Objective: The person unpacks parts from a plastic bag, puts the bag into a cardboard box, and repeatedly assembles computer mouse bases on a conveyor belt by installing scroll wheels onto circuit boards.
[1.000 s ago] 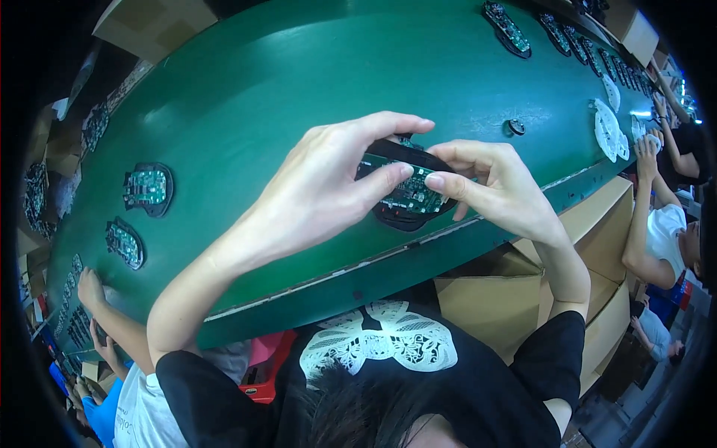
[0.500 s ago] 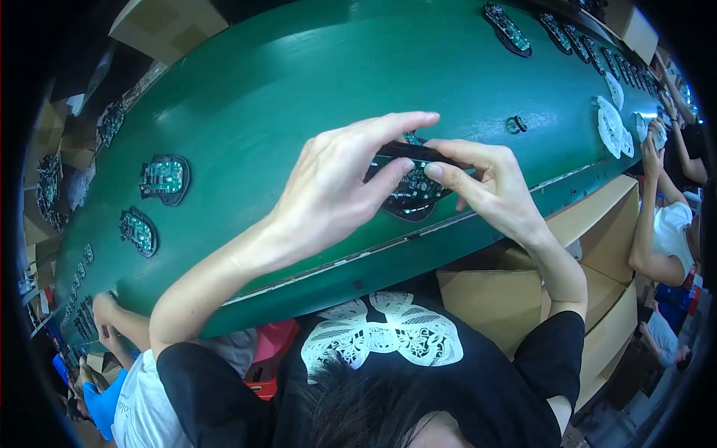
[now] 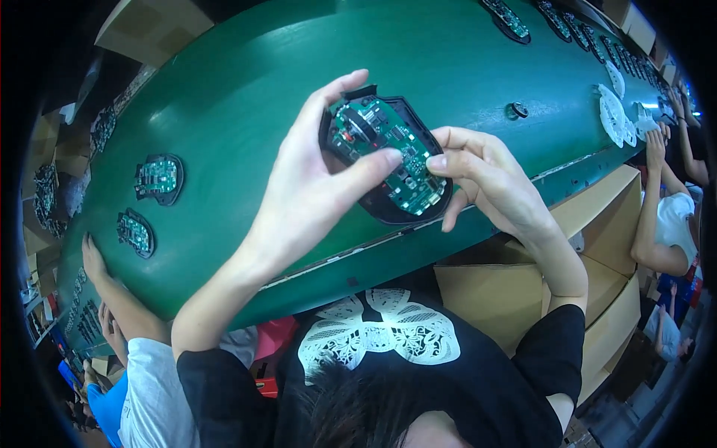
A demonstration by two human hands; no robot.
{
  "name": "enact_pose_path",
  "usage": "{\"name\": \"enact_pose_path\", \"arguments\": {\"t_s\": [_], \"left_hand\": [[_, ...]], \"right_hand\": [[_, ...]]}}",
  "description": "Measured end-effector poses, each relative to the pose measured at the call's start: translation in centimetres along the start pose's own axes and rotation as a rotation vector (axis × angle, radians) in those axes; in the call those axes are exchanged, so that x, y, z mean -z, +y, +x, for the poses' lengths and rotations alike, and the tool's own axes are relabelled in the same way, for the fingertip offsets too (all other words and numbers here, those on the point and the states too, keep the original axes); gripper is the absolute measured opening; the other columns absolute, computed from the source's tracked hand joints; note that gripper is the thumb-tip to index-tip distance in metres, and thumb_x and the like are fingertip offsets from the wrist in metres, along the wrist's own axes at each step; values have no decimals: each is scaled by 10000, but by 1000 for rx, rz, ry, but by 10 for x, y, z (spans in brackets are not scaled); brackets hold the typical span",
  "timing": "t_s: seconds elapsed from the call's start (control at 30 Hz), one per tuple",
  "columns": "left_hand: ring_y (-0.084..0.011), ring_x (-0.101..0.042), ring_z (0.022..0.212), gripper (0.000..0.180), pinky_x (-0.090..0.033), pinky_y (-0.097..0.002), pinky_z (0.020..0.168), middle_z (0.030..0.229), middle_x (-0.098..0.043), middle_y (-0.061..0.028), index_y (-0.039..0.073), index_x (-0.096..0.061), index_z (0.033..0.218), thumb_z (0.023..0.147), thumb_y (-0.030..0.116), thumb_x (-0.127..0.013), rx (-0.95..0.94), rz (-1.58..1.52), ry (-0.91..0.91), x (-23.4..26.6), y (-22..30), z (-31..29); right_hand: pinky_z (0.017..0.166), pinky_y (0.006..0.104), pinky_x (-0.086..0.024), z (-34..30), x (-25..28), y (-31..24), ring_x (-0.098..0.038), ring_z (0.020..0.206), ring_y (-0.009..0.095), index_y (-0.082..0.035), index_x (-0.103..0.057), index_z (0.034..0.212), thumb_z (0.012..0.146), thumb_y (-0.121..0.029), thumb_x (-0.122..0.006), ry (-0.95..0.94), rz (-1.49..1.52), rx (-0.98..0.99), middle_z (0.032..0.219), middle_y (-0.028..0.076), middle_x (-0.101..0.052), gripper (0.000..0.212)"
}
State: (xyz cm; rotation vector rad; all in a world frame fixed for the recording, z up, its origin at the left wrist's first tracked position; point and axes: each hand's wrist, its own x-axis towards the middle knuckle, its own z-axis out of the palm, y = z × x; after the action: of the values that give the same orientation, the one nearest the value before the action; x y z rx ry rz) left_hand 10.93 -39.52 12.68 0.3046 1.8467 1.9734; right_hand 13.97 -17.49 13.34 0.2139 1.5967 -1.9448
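- The left hand (image 3: pixel 314 187) grips a black computer-mouse base (image 3: pixel 385 160) that carries a green circuit board (image 3: pixel 381 145); the index finger curls over the top edge of the base and the thumb presses across the lower part of the board.
- The right hand (image 3: pixel 485 179) is closed around the lower right end of the same base, its thumb tip meeting the left thumb on the board, the other fingers curled under the rim.
- The base is held tilted, just above the green counter (image 3: pixel 224 97), near its front edge and close to the person's chest.
- On the counter to the left lie two more mouse bases with boards (image 3: pixel 158 179) (image 3: pixel 135 233), one beside the other, well apart from the hands.
- A small dark round part (image 3: pixel 516 110) lies on the counter to the right of the held base.
- Further right, white mouse shells (image 3: pixel 616 112) rest near the counter's edge, and a row of dark assemblies (image 3: pixel 508 19) runs along the far side.
- A co-worker's hand (image 3: pixel 93 257) rests flat on the counter's left edge; another person's arm (image 3: pixel 657 187) reaches up at the right.
- Brown cardboard boxes (image 3: pixel 515 299) stand below the counter's front edge.
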Motion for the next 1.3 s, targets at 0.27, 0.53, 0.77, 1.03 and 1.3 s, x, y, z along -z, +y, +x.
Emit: {"name": "enact_pose_path", "arguments": {"t_s": [0.27, 0.53, 0.77, 1.03, 1.3], "left_hand": [[-204, -609, 1138, 822, -494, -343, 1021, 1288, -567, -160, 14, -379, 1512, 800, 125, -772, -24, 136, -45, 7, -4, 9], [-194, -624, 1111, 852, -515, -339, 981, 1263, -585, -161, 16, -355, 1509, 765, 45, -771, -21, 149, -43, -3, -11, 8], [-190, -624, 1109, 851, -505, -336, 991, 1255, -586, -153, 30, -343, 1515, 771, 41, -756, -47, 141, -66, -1, -20, 10], [-248, -594, 1182, 980, -434, -384, 1084, 1295, -561, -184, 4, -195, 1560, 810, 144, -811, 62, 29, -76, -4, -13, -4], [-161, -618, 1041, 781, -602, -256, 660, 1270, -562, -123, -10, -324, 1491, 833, 62, -740, 242, 44, -139, -3, -7, -9]], "right_hand": [[518, 256, -587, 2, 9, 3, -639, 890, 94, 1, -675, 1014, 948, -276, -672, -136, -97, -124, 968, 30, -668, 285], [527, 236, -567, 1, 2, 0, -631, 863, 88, 22, -603, 1180, 963, -241, -684, -155, -241, -126, 998, 56, -687, 351], [512, 238, -556, 3, 2, 16, -627, 790, 88, 12, -602, 1039, 966, -252, -689, -96, -284, -44, 917, 53, -659, 287], [527, 259, -600, 7, 1, 13, -658, 860, 126, 32, -609, 1097, 949, -215, -706, -85, -83, -82, 989, 79, -674, 304], [580, 278, -597, 5, 0, 7, -668, 913, 163, 57, -628, 1183, 957, -261, -701, -22, -239, 11, 1046, 106, -691, 397]]}}
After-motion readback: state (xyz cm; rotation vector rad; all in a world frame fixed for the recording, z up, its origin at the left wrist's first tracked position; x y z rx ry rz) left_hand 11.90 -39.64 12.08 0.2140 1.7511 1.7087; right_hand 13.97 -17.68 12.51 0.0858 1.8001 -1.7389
